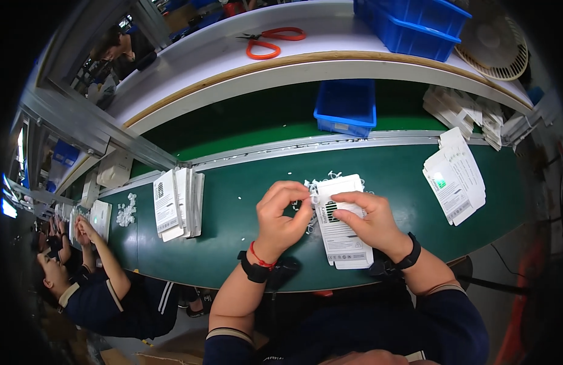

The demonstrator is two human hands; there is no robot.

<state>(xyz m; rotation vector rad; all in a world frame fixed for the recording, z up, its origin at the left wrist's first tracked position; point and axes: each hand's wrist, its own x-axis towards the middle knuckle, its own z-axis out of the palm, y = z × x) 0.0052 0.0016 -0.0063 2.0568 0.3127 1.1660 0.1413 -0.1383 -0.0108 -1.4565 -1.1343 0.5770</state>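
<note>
While our left hand [278, 214] seems to pinch a small white plastic piece [313, 198] at a flat white carton's [347, 243] far-left corner, our right hand [378, 228] overlaps its right edge; whether it grips, we cannot tell. This carton, on the bench [226, 255] between two stacks, looks unfinished; which stack is done stays unclear. Its long axis runs away from us, far end leaning slightly left.

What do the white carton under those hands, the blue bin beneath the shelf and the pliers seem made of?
White carton: probably smooth card, flat with end flaps.
Blue bin: likely moulded plastic, uniform glossy colour.
Pliers: dark, probably metal tips; evenly coloured orange-red handles suggest smooth plastic.
</note>
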